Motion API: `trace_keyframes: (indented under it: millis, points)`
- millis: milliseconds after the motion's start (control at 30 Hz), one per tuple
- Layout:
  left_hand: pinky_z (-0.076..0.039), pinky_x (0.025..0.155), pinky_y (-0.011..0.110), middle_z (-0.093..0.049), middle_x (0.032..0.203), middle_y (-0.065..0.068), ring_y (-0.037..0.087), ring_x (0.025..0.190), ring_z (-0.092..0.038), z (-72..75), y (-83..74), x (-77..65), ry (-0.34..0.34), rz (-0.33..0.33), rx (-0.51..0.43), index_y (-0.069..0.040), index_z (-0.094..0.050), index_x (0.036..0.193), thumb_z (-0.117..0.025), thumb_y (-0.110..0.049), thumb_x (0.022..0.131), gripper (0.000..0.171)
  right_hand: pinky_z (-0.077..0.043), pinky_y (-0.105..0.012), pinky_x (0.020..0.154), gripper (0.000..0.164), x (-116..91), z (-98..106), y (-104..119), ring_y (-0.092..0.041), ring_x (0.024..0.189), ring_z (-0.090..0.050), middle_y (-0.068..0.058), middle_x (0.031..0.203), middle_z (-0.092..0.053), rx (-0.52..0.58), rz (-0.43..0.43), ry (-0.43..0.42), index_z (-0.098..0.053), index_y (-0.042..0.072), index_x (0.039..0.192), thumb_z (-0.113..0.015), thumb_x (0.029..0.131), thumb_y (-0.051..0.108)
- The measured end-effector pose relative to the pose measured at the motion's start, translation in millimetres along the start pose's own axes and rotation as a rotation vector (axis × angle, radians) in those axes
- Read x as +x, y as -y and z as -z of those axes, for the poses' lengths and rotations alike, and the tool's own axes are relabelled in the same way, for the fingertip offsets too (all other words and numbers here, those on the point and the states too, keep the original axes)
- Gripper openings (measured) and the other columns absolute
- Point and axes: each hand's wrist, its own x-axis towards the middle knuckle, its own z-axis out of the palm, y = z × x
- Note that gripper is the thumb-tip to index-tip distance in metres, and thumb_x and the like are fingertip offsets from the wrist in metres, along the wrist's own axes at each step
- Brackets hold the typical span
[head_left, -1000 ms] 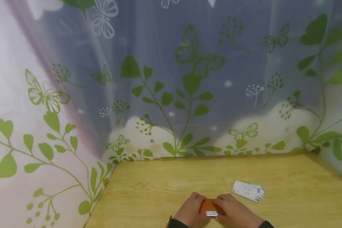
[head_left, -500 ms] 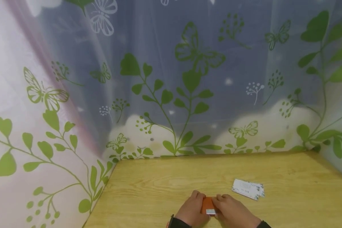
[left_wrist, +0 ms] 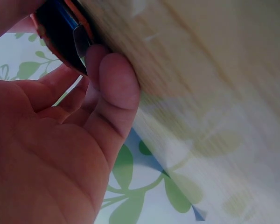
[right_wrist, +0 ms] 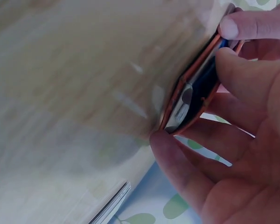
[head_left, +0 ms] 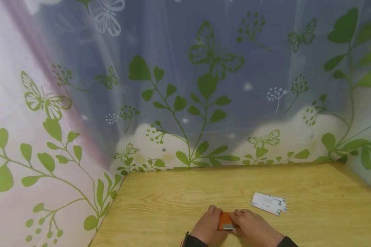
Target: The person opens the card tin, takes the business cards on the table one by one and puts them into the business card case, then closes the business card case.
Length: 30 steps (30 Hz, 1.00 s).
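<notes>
Between my two hands, close to the table's front in the head view, is a small orange card holder [head_left: 224, 220] with a silvery white strip at its near edge. My left hand [head_left: 208, 224] grips its left side and my right hand [head_left: 253, 225] grips its right side. The right wrist view shows the holder's mouth [right_wrist: 206, 88] spread apart, dark blue inside, with a pale card-like piece [right_wrist: 179, 109] in it. In the left wrist view, curled fingers [left_wrist: 119, 81] touch the holder's edge. The fingers hide both its ends.
Two white cards with a leafy print [head_left: 267, 203] lie overlapping on the wood-grain table [head_left: 173, 192], beyond my right hand. A curtain [head_left: 173, 103] with butterflies and leaves hangs along the back and sides of the table.
The hands stay around the orange holder, with only a slight change of grip. Its face looks flatter than a second ago. The view has shifted slightly, while the white cards stay put.
</notes>
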Motion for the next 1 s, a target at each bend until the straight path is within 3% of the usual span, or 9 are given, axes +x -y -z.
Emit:
trace_keyframes:
  millis: [233, 500, 767, 1000]
  points:
    - [-0.051, 0.077, 0.029, -0.052, 0.115, 0.001, 0.013, 0.083, -0.052, -0.2, 1.0, 1.5, 0.005, 0.008, 0.018, -0.010, -0.059, 0.132, -0.084, -0.028, 0.087, 0.054, -0.050, -0.032, 0.064, 0.024, 2, 7, -6, -0.008, 0.075, -0.058, 0.004, 0.089, -0.062, 0.079, -0.022, 0.068, -0.071, 0.010, 0.112, -0.076, 0.095, 0.027]
    - [-0.052, 0.079, 0.030, -0.052, 0.111, -0.002, 0.014, 0.083, -0.054, 0.2, 1.1, 0.7, 0.012, 0.041, 0.001, -0.014, -0.061, 0.130, -0.086, -0.024, 0.086, 0.052, -0.045, -0.026, 0.062, 0.022, -1, 14, -14, 0.000, 0.069, -0.052, 0.016, 0.085, -0.059, 0.328, -0.061, 0.109, -0.073, 0.014, 0.113, -0.069, 0.100, 0.031]
    - [-0.050, 0.077, 0.029, -0.051, 0.105, -0.004, 0.013, 0.079, -0.052, 2.7, -0.5, -0.5, -0.007, 0.028, 0.003, -0.014, -0.063, 0.127, -0.087, -0.025, 0.084, 0.050, -0.045, -0.025, 0.062, 0.021, 0, 16, -18, 0.002, 0.069, -0.052, 0.018, 0.085, -0.061, 0.328, -0.029, 0.072, -0.075, 0.014, 0.109, -0.066, 0.102, 0.031]
    - [-0.052, 0.079, 0.031, -0.057, 0.108, -0.002, 0.014, 0.083, -0.057, 4.6, -1.7, -0.6, -0.030, 0.026, -0.001, -0.011, -0.063, 0.129, -0.089, -0.023, 0.081, 0.056, -0.055, -0.032, 0.071, 0.035, 2, 16, -20, -0.003, 0.083, -0.065, 0.002, 0.102, -0.075, 0.318, -0.046, 0.065, -0.075, 0.004, 0.121, -0.058, 0.107, 0.032]
